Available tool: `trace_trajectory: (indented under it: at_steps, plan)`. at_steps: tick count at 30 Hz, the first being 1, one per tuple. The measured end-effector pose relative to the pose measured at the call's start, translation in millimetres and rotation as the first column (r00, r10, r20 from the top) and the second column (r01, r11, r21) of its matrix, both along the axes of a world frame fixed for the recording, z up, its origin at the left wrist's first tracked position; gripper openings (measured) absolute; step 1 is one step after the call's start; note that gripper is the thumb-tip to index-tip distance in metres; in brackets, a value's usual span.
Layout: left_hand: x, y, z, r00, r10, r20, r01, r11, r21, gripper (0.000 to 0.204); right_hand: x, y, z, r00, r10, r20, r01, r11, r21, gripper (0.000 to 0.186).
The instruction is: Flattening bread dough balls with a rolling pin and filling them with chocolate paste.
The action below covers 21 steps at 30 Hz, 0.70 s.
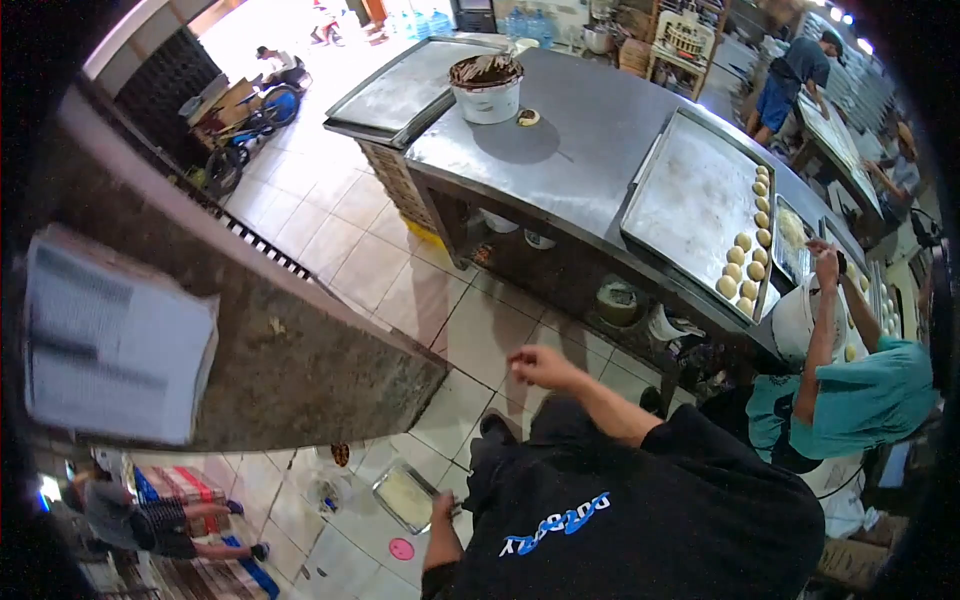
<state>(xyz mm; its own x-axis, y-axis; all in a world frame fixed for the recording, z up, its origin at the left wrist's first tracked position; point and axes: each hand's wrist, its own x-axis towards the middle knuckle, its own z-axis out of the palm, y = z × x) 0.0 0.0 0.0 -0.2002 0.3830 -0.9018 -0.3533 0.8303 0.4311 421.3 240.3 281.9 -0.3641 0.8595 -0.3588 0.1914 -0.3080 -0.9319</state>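
My left hand is closed on the near edge of a shallow metal tray at the lower left. A pale, even layer covers the tray's bottom; its kind is not clear. My right hand hovers over the tiled floor, apart from the table, its fingers loosely bent with nothing visible in them. Round dough balls sit in rows along the right side of a large baking sheet on the metal table.
A co-worker in a teal shirt reaches over a white bucket at the right. A tub smeared with brown filling stands on the metal table. A wall ledge with papers juts in at the left. Others work farther off.
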Motion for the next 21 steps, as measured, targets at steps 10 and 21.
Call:
trace_trajectory:
  at_steps: [10, 21]
  plan:
    - [151, 524, 309, 0.880, -0.443, -0.171, 0.410, 0.527, 0.745, 0.035, 146, 348, 4, 0.630, -0.774, -0.065, 0.775, 0.632, 0.001, 0.022]
    - [203, 707, 314, 0.800, -0.600, -0.022, 0.539, 0.702, 0.466, 0.040, 179, 621, -46, -0.289, -0.725, 0.626, 0.716, 0.271, 0.644, 0.018]
